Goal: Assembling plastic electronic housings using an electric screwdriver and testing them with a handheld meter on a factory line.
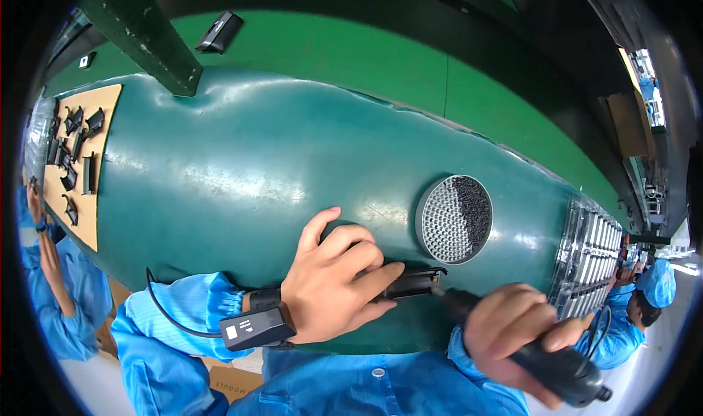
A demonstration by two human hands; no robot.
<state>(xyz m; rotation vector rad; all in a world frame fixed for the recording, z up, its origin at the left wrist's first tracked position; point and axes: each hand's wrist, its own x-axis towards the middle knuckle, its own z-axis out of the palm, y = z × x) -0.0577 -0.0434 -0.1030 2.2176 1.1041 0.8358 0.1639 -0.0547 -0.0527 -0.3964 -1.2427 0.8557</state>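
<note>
On the green table mat near its front edge, my left hand is closed round a black plastic part, whose right end sticks out past the fingers. My right hand grips a black electric screwdriver, tilted with its nose toward the left. Its tip is close to the right end of the part; whether the two touch, I cannot tell. Just beyond the part stands a round grey dish with a dimpled floor. Many tiny black screws are heaped on the dish's right side.
Several black plastic parts lie on a tan board at the left. A clear tray of pale strips stands at the right. A green post rises at the back, near a black box. Co-workers in blue sit at both ends.
</note>
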